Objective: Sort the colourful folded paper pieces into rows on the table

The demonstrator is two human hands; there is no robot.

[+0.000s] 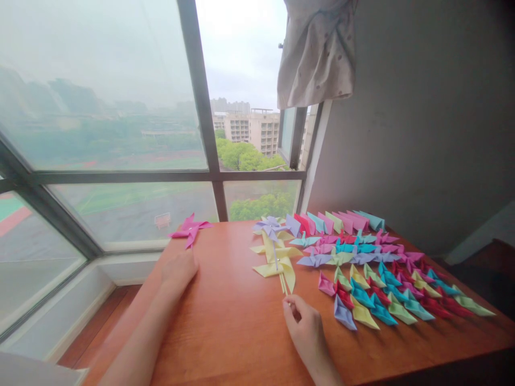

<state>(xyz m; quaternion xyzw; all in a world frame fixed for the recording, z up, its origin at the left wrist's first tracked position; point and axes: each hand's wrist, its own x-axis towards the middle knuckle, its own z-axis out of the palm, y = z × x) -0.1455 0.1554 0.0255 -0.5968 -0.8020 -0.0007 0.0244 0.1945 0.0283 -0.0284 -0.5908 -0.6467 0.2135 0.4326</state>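
My left hand (179,271) rests on the wooden table (229,321) and holds the stick of a pink paper pinwheel (190,229) that lies near the far left edge. My right hand (306,328) pinches the lower ends of thin sticks (284,282) carrying yellow pinwheels (277,262) and a lavender one (270,226), all lying flat at the table's middle.
Several rows of folded paper pieces (374,268) in pink, blue, yellow, red, green and purple cover the table's right half. A large window (120,134) is ahead, a grey wall (422,123) to the right, a bunched curtain (317,51) above.
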